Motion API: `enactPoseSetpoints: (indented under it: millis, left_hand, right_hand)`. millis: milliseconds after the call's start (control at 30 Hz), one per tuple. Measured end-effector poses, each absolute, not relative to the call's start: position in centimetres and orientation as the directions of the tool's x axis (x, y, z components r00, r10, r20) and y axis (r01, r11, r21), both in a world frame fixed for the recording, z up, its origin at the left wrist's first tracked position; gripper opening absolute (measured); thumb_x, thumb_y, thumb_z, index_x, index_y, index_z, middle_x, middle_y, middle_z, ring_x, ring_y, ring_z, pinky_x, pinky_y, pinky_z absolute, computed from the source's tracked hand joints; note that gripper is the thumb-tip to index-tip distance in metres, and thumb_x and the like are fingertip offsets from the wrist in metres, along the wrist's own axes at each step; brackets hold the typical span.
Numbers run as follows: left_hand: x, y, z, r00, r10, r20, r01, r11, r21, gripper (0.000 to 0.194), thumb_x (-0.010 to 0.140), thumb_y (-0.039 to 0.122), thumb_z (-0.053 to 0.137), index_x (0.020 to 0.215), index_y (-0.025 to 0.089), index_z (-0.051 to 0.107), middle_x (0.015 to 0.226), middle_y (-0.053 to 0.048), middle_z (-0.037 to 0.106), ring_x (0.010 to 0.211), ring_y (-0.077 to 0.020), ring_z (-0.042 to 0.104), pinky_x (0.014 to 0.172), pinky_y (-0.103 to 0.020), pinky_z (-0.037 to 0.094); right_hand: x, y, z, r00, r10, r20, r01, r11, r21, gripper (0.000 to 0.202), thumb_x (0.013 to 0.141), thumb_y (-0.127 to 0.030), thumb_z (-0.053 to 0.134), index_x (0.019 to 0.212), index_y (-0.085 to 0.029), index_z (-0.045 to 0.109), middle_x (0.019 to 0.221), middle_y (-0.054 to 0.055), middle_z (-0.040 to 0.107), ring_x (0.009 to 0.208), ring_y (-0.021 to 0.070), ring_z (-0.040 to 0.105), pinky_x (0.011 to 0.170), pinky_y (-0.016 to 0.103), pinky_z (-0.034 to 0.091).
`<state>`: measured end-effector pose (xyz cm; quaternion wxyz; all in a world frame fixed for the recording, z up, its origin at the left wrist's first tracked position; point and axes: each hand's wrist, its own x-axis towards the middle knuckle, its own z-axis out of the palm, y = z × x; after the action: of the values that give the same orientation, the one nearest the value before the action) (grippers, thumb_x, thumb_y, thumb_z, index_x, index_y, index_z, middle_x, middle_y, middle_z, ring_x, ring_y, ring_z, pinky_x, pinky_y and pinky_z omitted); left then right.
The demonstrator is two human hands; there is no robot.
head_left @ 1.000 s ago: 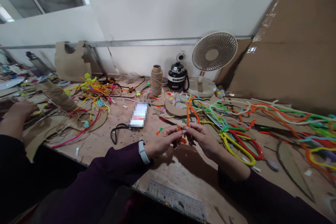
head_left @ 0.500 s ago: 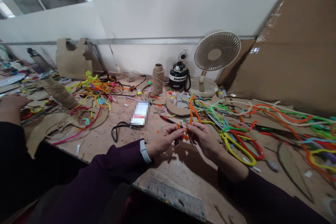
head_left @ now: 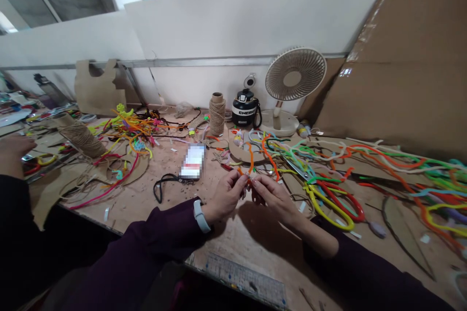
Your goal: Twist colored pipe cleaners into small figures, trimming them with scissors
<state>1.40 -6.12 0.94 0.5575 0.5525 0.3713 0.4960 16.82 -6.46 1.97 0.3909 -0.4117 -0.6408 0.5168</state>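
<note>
My left hand (head_left: 226,194), with a pale watch band at its wrist, pinches an orange pipe cleaner (head_left: 251,155) above the table. Fingertips of my right hand (head_left: 274,198) are closed on the same orange piece, close beside the left fingertips. One orange end stands up from between the hands; the part inside the fingers is mostly hidden. Just behind them lie a cardboard ring (head_left: 251,156) and another orange pipe cleaner (head_left: 269,158). Yellow-handled scissors (head_left: 328,209) rest to the right of my right hand.
A phone (head_left: 192,161) lies left of my hands, near a twine spool (head_left: 217,115), a black bottle (head_left: 244,109) and a fan (head_left: 294,77). Colourful pipe cleaners (head_left: 386,155) spread right. A ruler (head_left: 246,277) lies at the front edge. Another person's hand (head_left: 14,153) is far left.
My hands have shifted slightly left and closer together. The orange piece between them now shows one upright end, with a second orange strand apart behind. The view has tilted a little.
</note>
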Motion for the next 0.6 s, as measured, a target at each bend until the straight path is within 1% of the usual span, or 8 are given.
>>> enactPoseSetpoints:
  millis: [133,233,367,433,467,533,600]
  left_hand:
    - [1.3,-6.5,1.2,0.188,0.964,0.190,0.005,-0.194,0.981,0.045,0.086,0.059,0.049,0.070,0.018,0.044,0.058,0.005,0.045,0.051,-0.0076,0.041,0.051,-0.022,0.034]
    - [1.3,-6.8,1.6,0.169,0.961,0.217,0.088,-0.234,0.968,0.044,0.088,0.057,0.046,0.069,0.018,0.044,0.056,0.005,0.045,0.051,-0.0081,0.041,0.052,-0.022,0.034]
    - [1.6,-7.0,1.6,0.170,0.964,0.205,0.088,-0.222,0.971,0.043,0.088,0.057,0.045,0.070,0.018,0.044,0.057,0.005,0.045,0.050,-0.0079,0.042,0.049,-0.021,0.033]
    - [1.7,-7.1,1.3,0.172,0.966,0.193,0.056,-0.206,0.977,0.043,0.087,0.058,0.046,0.072,0.018,0.045,0.058,0.005,0.045,0.050,-0.0078,0.042,0.049,-0.021,0.034]
    - [1.7,-7.0,1.2,0.176,0.966,0.187,0.038,-0.197,0.980,0.043,0.087,0.058,0.046,0.072,0.018,0.045,0.058,0.005,0.045,0.050,-0.0080,0.042,0.050,-0.022,0.035]
    - [1.6,-6.8,1.1,0.190,0.964,0.188,0.009,-0.193,0.981,0.043,0.088,0.058,0.045,0.072,0.018,0.046,0.059,0.004,0.046,0.052,-0.0090,0.044,0.052,-0.023,0.037]
    - [1.3,-6.5,1.1,0.198,0.954,0.226,0.005,-0.231,0.973,0.044,0.090,0.057,0.042,0.071,0.018,0.047,0.062,0.002,0.050,0.057,-0.0104,0.047,0.056,-0.024,0.040]
  right_hand:
    - [16.7,-6.9,1.8,-0.327,0.925,0.195,0.252,0.284,-0.925,0.040,0.092,-0.056,0.045,0.080,-0.019,0.056,0.064,-0.001,0.055,0.054,0.0114,0.050,0.051,0.025,0.041]
    - [16.5,-7.2,1.8,-0.322,0.921,0.219,0.309,0.321,-0.895,0.037,0.094,-0.052,0.042,0.081,-0.020,0.056,0.063,0.000,0.056,0.052,0.0120,0.051,0.050,0.025,0.041]
    - [16.4,-7.3,1.9,-0.295,0.919,0.262,0.404,0.369,-0.837,0.034,0.092,-0.049,0.046,0.075,-0.021,0.054,0.054,-0.003,0.051,0.046,0.0112,0.044,0.046,0.025,0.035]
    - [16.4,-7.3,2.1,-0.279,0.927,0.249,0.404,0.349,-0.846,0.034,0.091,-0.050,0.047,0.073,-0.021,0.054,0.053,-0.003,0.048,0.046,0.0108,0.042,0.046,0.025,0.033]
    - [16.5,-7.2,2.2,-0.277,0.935,0.221,0.379,0.318,-0.869,0.036,0.090,-0.051,0.047,0.072,-0.021,0.054,0.054,-0.003,0.049,0.047,0.0107,0.042,0.046,0.025,0.034]
    - [16.6,-7.0,2.5,-0.292,0.948,0.124,0.282,0.209,-0.936,0.038,0.087,-0.055,0.049,0.071,-0.020,0.053,0.057,-0.002,0.050,0.047,0.0102,0.042,0.045,0.024,0.035]
    - [16.8,-6.6,2.8,-0.314,0.949,0.026,0.168,0.082,-0.982,0.040,0.083,-0.058,0.054,0.071,-0.020,0.052,0.055,-0.003,0.049,0.046,0.0093,0.041,0.044,0.023,0.034]
